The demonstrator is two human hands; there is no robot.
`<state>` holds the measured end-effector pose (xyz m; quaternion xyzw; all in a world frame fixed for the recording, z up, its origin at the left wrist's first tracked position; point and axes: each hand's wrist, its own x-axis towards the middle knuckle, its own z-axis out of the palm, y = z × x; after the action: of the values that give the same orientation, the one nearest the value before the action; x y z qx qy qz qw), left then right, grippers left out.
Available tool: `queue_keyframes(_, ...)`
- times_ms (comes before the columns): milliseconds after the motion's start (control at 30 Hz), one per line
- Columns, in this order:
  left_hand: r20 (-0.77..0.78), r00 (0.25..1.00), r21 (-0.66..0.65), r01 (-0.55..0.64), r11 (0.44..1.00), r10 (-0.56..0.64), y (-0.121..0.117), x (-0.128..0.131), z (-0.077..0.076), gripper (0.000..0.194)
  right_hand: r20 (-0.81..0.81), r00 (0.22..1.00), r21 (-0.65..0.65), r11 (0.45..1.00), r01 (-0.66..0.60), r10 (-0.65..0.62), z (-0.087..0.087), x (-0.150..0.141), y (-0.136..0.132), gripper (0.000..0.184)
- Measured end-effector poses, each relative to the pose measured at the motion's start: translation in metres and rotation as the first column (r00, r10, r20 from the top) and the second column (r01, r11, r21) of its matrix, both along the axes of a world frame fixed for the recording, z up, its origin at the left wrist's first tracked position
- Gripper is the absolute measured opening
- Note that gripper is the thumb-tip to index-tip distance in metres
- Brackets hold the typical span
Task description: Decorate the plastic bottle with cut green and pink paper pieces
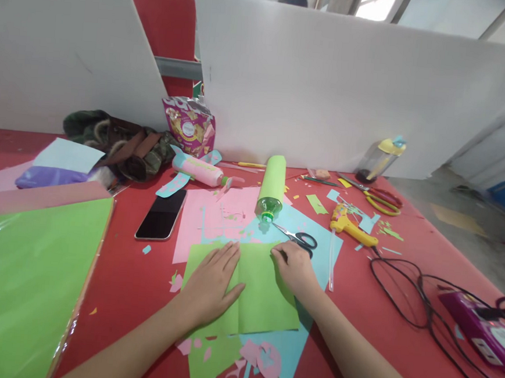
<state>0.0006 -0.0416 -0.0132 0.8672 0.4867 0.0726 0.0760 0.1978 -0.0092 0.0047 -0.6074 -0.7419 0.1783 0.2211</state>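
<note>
A light green sheet of paper (265,300) with a crease down its middle lies over pink and blue sheets. My left hand (212,285) rests flat on its left half, fingers stretched out. At the sheet's upper right, my right hand (292,268) is closed, with curled fingertips pinching at the paper. Just beyond that hand are scissors (295,234) with black handles, partly covered by it. A bottle wrapped in green paper (273,182) lies farther back, its green cap towards me. Pink and green paper scraps (261,355) lie below the sheet.
A phone (162,214) and a pink-wrapped bottle with blue fins (198,170) lie left. To the right are a yellow glue gun (350,227), its cord, a purple power strip (481,332) and larger scissors (380,199). A white board (351,92) stands behind.
</note>
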Motion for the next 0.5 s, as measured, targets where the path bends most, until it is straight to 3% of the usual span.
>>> queue_keyframes(133,-0.056,0.998,-0.012,-0.006,1.000,0.005,0.0001,0.0006,0.0025,0.059,0.032,0.998,-0.056,0.997,0.052,-0.050,0.0023,-0.0015,0.0008,0.017)
queue_keyframes(300,-0.071,0.997,-0.020,-0.013,1.000,0.011,-0.0001,0.0015,0.0025,0.061,0.153,0.977,-0.149,0.975,0.168,-0.145,0.0065,-0.0051,0.0014,0.029)
queue_keyframes(500,-0.084,0.996,0.017,-0.021,1.000,0.022,0.0003,0.0017,0.0003,0.060,0.298,0.940,-0.135,0.968,0.212,-0.164,0.0055,-0.0060,0.0009,0.026)
